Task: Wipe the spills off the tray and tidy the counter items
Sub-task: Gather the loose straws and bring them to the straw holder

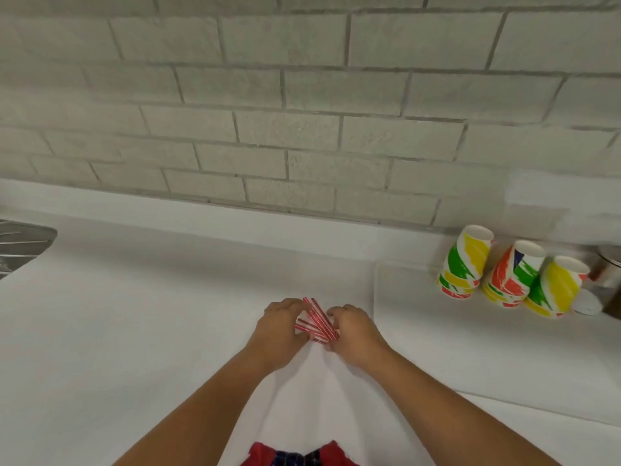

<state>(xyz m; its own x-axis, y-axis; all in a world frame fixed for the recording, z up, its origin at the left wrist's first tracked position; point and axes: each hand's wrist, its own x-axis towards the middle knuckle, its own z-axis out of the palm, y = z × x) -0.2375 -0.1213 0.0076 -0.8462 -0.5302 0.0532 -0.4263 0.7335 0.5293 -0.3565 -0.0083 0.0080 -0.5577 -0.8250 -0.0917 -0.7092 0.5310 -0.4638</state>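
A bunch of red-and-white striped straws (316, 320) lies on the white counter (134, 314) in the middle of the view. My left hand (279, 327) presses against the bunch from the left and my right hand (353, 331) from the right, fingers curled around the straws. A white tray (470, 348) rests on the counter just right of my hands, its surface looking plain white. Three stacks of colourful paper cups (507, 274) stand upside down at the tray's far right edge.
A grey brick wall runs behind the counter. A metal sink edge (20, 247) shows at the far left. A metal container (608, 267) and a small white lid (587, 302) sit beyond the cups at the right edge.
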